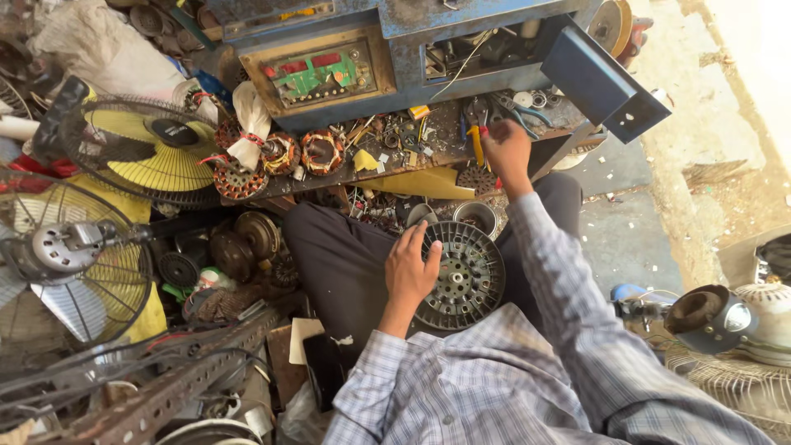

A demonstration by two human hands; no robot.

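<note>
I sit with a round grey metal motor housing (463, 278) on my lap. My left hand (409, 268) rests on its left rim and holds it steady. My right hand (505, 151) reaches forward to the cluttered workbench (428, 156) and closes on a yellow-handled tool (477, 142) lying among pliers and small parts. Both sleeves are checked grey-blue cloth.
Three copper-wound stators (284, 155) sit on the bench's left end, under a blue machine cabinet (387, 49). Two fans with wire guards (140, 148) stand at left, rotors and scrap (239, 247) lie on the floor, and another motor (709, 317) sits at right.
</note>
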